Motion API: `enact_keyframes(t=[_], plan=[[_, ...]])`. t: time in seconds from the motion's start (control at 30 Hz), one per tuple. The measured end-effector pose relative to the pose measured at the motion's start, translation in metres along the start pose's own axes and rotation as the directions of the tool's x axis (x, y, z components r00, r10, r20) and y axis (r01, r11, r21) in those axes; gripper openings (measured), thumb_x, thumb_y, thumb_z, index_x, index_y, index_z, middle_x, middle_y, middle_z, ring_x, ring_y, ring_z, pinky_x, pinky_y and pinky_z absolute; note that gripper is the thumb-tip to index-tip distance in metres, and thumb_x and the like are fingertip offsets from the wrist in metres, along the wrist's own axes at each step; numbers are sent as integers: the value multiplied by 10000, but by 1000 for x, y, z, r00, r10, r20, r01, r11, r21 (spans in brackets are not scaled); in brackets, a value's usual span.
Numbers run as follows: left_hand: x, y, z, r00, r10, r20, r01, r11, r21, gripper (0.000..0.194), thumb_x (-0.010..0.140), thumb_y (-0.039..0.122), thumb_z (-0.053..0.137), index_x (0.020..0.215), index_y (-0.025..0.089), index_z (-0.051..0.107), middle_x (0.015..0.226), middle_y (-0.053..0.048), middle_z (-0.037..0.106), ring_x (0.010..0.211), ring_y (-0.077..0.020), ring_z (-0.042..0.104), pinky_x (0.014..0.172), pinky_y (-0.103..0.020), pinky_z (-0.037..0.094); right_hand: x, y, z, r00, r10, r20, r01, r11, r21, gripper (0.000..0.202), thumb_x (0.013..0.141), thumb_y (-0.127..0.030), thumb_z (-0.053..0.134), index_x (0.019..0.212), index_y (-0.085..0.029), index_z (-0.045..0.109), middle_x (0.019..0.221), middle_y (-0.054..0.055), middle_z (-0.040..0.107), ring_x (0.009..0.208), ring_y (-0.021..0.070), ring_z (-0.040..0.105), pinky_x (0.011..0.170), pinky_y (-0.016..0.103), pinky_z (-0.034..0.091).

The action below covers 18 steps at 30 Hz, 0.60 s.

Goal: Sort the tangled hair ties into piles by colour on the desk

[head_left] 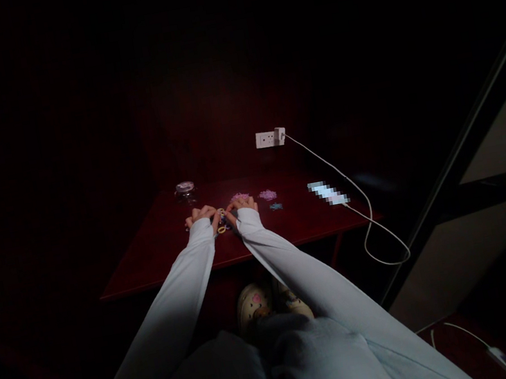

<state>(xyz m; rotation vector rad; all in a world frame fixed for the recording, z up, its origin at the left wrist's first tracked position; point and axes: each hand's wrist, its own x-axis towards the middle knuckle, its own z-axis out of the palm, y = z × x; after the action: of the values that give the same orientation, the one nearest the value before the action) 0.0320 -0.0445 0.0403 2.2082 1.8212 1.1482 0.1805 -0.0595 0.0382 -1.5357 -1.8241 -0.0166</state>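
Two hands of yours meet low over the dark red tabletop (pixel 165 247), fingers bent inward: your left hand (pixel 200 214) and right hand (pixel 242 206) sit either side of some small coloured rings (pixel 221 229), one of them yellow. You can't tell whether your fingertips pinch any. Beside your right hand lie a purple pile (pixel 268 195) and a teal pile (pixel 276 206); a lidded clear jar (pixel 185 189) stands beyond your left.
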Motion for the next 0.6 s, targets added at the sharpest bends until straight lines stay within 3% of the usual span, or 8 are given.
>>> enact_keyframes(t=[0.17, 0.6], plan=[[1, -1, 1, 1000, -5, -1, 5, 1000, 15, 290, 1032, 288, 573, 801, 244, 743, 1163, -48, 794, 1154, -313, 598, 976, -472, 366, -4, 1, 0, 1000, -8, 25, 8, 999, -34, 283, 1122, -398, 537, 1102, -256, 781, 1259, 75, 711, 1269, 288, 460, 1057, 397, 346], [3, -3, 4, 1000, -11, 0, 11, 999, 32, 267, 1033, 291, 604, 811, 249, 746, 1190, -28, 788, 1149, -298, 572, 964, -445, 344, -1, 3, 1, 995, -33, 95, 39, 998, -59, 396, 1122, -488, 517, 1054, -227, 807, 1262, 81, 690, 1217, 274, 444, 1039, 399, 345]])
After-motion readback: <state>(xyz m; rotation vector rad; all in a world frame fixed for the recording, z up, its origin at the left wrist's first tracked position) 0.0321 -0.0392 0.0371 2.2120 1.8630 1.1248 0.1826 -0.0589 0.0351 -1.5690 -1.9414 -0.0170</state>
